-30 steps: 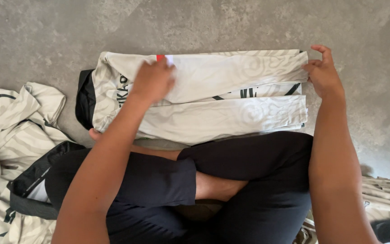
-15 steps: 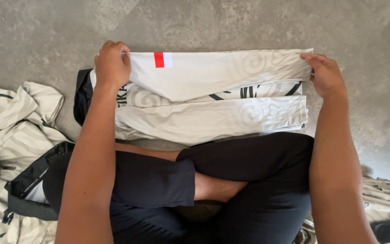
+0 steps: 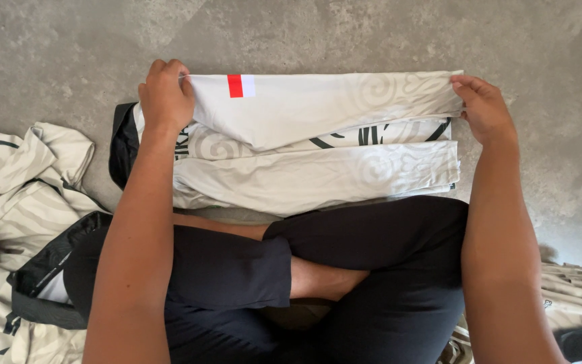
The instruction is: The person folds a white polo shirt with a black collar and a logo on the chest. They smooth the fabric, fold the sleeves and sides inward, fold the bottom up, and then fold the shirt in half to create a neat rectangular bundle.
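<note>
The left hand [image 3: 166, 94] pinches the 10 o'clock corner and the right hand [image 3: 483, 108] grips the 2 o'clock corner of a smooth white shirt [image 3: 318, 145], folded into a long rectangle with faint swirl print. It lies on the mottled grey concrete floor [image 3: 69, 54] at 12 o'clock, before crossed legs [image 3: 345, 269] in black cloth. Crumpled patterned garments [image 3: 15, 195] heap at 9 o'clock.

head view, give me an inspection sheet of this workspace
surface: grey concrete floor, mottled.
job's things: white patterned garment, folded into a long strip, red patch near its top left.
clutter: crumpled patterned garments at left; more cloth at lower right.
grippers: left hand grips the garment's top left corner; right hand pinches its top right edge.
cables: nothing seen.
surroundings: crossed legs in dark trousers.
</note>
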